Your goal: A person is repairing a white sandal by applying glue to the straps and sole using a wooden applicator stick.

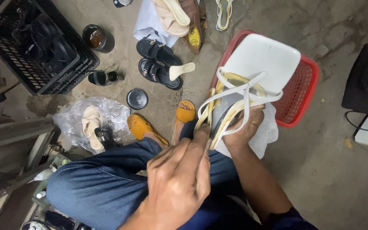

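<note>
Closest to me, my left hand [179, 179] pinches the sole edge of a white strappy sandal [235, 100] at frame centre while my right hand [243, 127] cups it underneath; it looks light and floppy, best gripped by the sole, above a red basket [305, 98].

Oval yellow label [194, 35] inside brown shoe [191, 17], top centre
</note>
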